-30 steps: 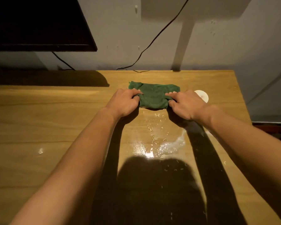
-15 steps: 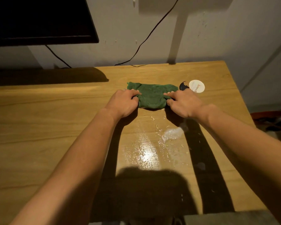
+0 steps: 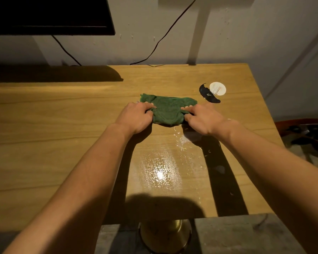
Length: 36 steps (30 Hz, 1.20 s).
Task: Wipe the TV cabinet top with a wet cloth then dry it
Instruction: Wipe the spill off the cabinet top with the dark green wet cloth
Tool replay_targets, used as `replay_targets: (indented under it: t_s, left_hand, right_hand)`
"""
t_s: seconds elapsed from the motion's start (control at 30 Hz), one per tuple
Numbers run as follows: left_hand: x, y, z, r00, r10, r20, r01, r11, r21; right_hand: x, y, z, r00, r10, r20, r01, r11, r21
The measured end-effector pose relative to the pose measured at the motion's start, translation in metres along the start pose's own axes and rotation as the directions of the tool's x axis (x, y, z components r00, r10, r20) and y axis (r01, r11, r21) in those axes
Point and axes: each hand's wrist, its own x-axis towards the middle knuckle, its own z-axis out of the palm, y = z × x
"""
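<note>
Green cloth (image 3: 168, 111) lies bunched on the wooden surface (image 3: 62, 134), towards its far right part, with both hands clamped on it. The left hand (image 3: 136, 118) grips its left end and the right hand (image 3: 202, 120) grips its right end, fingers curled into the fabric. A wet patch (image 3: 160, 171) glistens on the wood nearer the person. Just beyond the cloth to the right lie a black curved scrap (image 3: 208, 95) and a white round disc (image 3: 218, 88), touching each other. A dark screen (image 3: 50, 13) hangs at the upper left.
</note>
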Motion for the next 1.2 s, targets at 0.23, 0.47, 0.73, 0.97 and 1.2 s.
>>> replay_targets:
  t_s: [0.23,0.47,0.73,0.97,1.2]
  left_hand:
    - [-0.035,-0.001,0.011,1.000,-0.017,0.017,0.018,0.999,-0.031]
    - [-0.079,-0.001,0.026,0.999,-0.029,0.021,0.029,0.999,-0.029]
    - [-0.132,0.004,0.045,0.998,-0.042,0.043,0.043,0.999,-0.008]
    - [-0.172,0.010,0.059,0.998,-0.044,0.047,0.044,0.999,0.007]
    - [-0.220,0.023,0.069,0.996,-0.080,0.046,0.079,0.997,0.019]
  right_hand:
    - [-0.030,-0.005,0.010,1.000,0.010,0.019,-0.011,0.997,0.074]
    - [-0.067,-0.011,0.025,0.999,-0.001,0.035,-0.002,0.995,0.096]
    - [-0.115,-0.011,0.043,0.997,-0.058,0.047,0.054,0.996,0.077]
    - [-0.156,-0.014,0.059,0.993,-0.083,0.086,0.074,0.992,0.102]
    - [-0.197,-0.018,0.076,0.990,-0.086,0.113,0.071,0.989,0.130]
